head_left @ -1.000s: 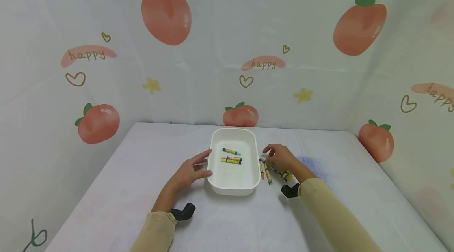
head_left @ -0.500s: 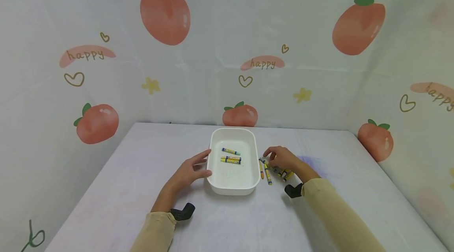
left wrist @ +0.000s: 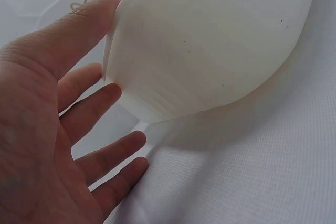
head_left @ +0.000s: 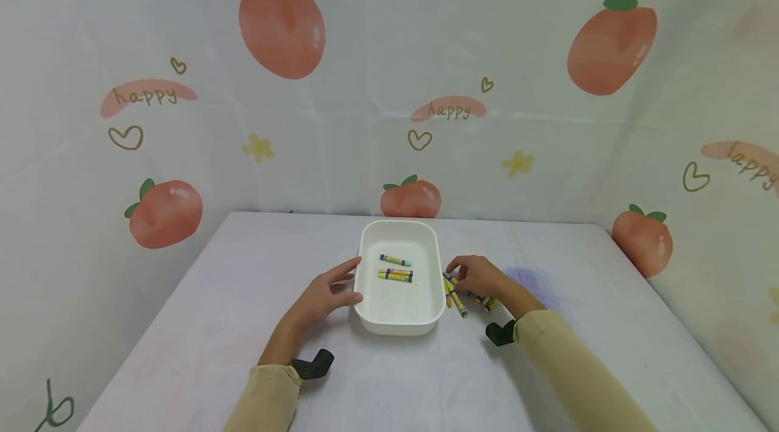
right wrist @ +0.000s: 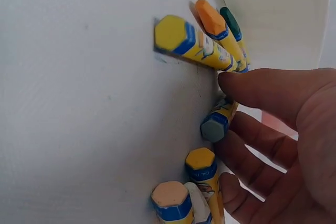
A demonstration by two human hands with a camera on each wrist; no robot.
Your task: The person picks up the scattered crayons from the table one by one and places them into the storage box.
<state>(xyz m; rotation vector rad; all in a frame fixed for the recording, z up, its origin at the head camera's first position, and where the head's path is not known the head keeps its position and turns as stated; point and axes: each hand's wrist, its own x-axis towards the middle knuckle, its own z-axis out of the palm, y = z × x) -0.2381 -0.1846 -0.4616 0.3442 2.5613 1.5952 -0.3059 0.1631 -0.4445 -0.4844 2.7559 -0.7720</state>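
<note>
From the head view, I have the tray (head_left: 399, 328) on the desk (head_left: 286, 249) between the hands. Three crayons (head_left: 395, 278) lie inside it, two side by side and one apart, while a loose group of crayons (head_left: 459, 305) lies on the desk just right of it. I'd judge the work is in its early part: three in, more outside, their full count hidden by the right hand (head_left: 481, 276).

In my left wrist view, the left hand (left wrist: 58, 108) is spread, thumb and some fingertips against the tray's side, not wrapped round it.

In my right wrist view, the right hand is loosely curved at the group, the grey crayon (right wrist: 214, 128) close to thumb and fingers; I can't tell whether it's gripped. At least six others show around it.
</note>
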